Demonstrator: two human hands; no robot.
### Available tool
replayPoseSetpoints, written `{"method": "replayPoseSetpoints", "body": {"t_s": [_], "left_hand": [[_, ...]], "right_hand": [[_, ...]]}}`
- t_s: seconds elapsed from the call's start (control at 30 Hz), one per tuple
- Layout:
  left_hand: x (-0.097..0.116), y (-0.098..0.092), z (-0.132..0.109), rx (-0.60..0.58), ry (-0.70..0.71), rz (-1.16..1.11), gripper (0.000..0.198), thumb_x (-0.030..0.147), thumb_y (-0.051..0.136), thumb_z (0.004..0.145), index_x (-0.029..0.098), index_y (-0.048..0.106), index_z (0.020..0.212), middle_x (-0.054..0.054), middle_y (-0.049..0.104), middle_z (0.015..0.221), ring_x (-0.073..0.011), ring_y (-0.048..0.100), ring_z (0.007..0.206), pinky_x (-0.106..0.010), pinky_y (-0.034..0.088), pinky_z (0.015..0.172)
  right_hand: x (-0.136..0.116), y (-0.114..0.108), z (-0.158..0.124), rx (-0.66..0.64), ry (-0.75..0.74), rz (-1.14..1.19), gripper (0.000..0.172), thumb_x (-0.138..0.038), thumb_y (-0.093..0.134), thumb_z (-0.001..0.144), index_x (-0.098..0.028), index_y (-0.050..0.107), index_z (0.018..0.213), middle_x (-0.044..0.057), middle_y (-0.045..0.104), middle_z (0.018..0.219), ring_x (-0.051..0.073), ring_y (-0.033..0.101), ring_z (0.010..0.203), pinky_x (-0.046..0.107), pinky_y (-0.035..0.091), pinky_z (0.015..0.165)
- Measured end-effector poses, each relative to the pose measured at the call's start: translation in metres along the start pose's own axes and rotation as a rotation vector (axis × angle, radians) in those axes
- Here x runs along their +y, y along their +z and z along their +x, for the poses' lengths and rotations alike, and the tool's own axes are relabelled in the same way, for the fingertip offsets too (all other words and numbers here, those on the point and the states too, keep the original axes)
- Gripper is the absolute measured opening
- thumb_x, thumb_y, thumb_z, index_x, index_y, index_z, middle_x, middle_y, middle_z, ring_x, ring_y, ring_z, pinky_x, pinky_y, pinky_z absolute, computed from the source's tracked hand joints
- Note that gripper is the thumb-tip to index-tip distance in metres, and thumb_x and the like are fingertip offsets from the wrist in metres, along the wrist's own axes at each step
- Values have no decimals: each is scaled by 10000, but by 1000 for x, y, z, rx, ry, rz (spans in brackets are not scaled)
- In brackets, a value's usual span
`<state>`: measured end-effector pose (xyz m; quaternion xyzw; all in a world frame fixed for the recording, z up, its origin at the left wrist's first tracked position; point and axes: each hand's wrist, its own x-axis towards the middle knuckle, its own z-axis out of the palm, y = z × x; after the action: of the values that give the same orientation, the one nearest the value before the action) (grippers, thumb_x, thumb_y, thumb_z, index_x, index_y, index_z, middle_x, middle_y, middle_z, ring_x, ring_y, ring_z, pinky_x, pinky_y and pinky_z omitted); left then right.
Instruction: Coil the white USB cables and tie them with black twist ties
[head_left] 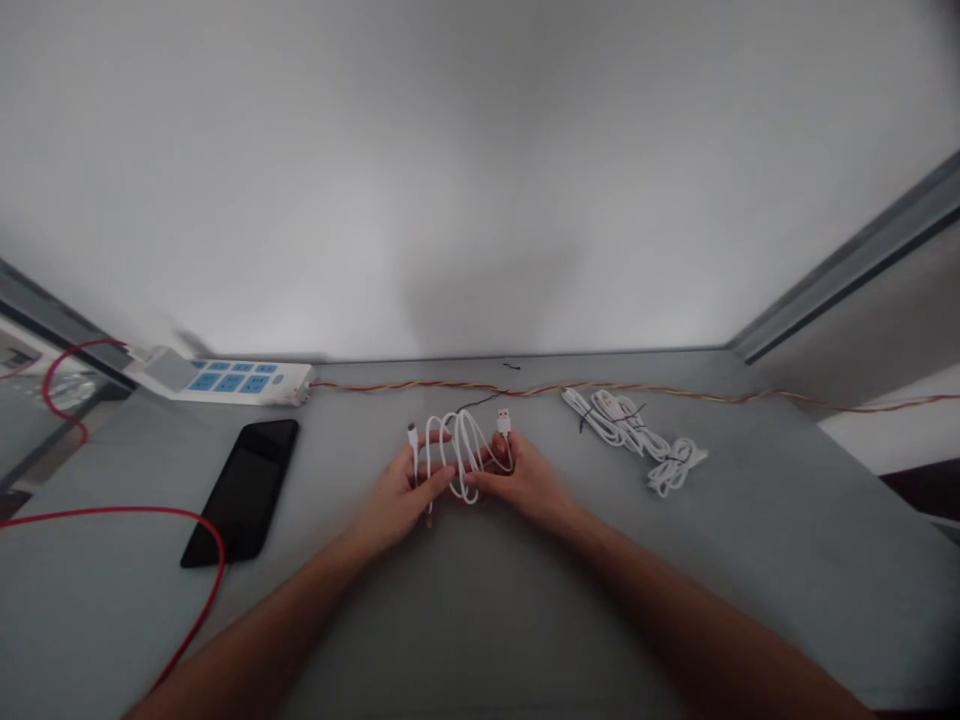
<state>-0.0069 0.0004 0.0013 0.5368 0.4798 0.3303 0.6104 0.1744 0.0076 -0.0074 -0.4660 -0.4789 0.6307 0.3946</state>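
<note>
A white USB cable is gathered into loose loops between both my hands at the middle of the grey table. My left hand pinches the loops near the small plug end, which sticks up. My right hand grips the other side of the loops, with the larger USB plug pointing up above its fingers. A thin black tie trails from the loops toward the wall.
A black phone lies face up at the left, a red cable curving round it. A white and blue power strip sits by the wall. A twisted orange cord runs along the back. Two bundled white cables lie to the right.
</note>
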Motion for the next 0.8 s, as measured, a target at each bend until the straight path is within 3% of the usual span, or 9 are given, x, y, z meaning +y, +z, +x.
{"method": "replayPoseSetpoints", "body": {"t_s": [0.13,0.23,0.4,0.53,0.8], "left_hand": [[-2,2,0,54,-22,2,666,402,632,802,228,315,1362,-95,707,1046,-189,693,739,-199,430,414],[-3,3,0,23,-47,11,624,370,684,762,214,418,1305,-117,672,1166,-203,699,799,-209,444,443],[-3,4,1,58,-23,54,391,367,684,758,181,598,1091,-88,719,1032,-202,687,819,-202,423,463],[-3,3,3,118,-24,27,419,351,685,749,175,599,1119,-79,726,966,-189,672,774,-201,414,451],[-1,2,4,166,-76,-48,486,342,710,728,179,594,1171,-89,737,990,-212,689,820,-213,431,471]], "right_hand": [[1,1,-1,69,-10,-39,508,-357,778,593,-249,307,752,-45,579,723,150,617,569,282,491,477],[2,1,-1,108,-11,-100,477,-366,763,614,-248,330,776,-34,588,742,161,626,563,286,490,453],[5,1,-1,100,-36,-200,437,-380,736,654,-244,330,743,-52,569,684,124,573,481,268,467,433],[3,0,-1,126,-51,-247,444,-411,716,677,-245,304,689,-65,531,612,110,524,426,253,414,394],[-2,-2,1,107,-23,-53,497,-483,690,665,-254,250,686,-20,674,689,138,581,427,286,455,440]]}}
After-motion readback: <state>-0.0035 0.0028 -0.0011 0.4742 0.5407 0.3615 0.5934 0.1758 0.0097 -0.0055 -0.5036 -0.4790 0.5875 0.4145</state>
